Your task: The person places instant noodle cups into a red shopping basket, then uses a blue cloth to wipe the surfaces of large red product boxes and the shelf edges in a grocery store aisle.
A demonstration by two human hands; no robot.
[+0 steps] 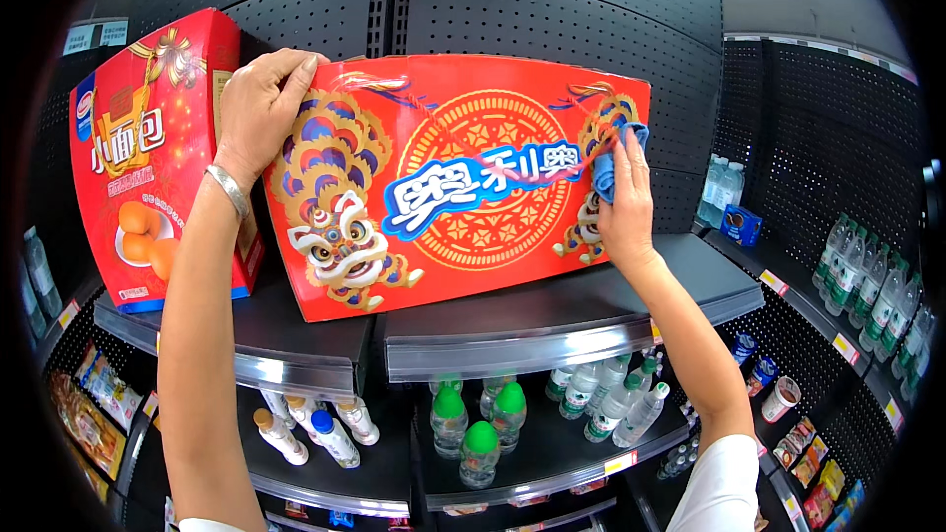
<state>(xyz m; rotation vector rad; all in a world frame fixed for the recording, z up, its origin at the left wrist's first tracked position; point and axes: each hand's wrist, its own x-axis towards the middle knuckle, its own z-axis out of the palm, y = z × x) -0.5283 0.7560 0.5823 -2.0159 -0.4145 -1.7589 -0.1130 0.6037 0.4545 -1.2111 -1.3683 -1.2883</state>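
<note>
A large red gift carton (473, 185) with lion-dance drawings and a red carrying cord stands tilted on the black top shelf (562, 310). My left hand (266, 100) grips its upper left corner, thumb along the edge. Against the right part of its front, my right hand (627, 192) holds a folded blue cloth (604, 176) to the printed surface. A second red box (140, 185), with bread rolls pictured on it, stands to the left beside my left forearm.
Behind the boxes rises a black perforated back panel (562, 7). Below, a lower shelf (502, 499) carries green-capped bottles (480, 451) and white bottles (336, 436). Shelving at right holds water bottles (850, 266) and a small blue box (740, 225). Packaged snacks (85, 421) sit at lower left.
</note>
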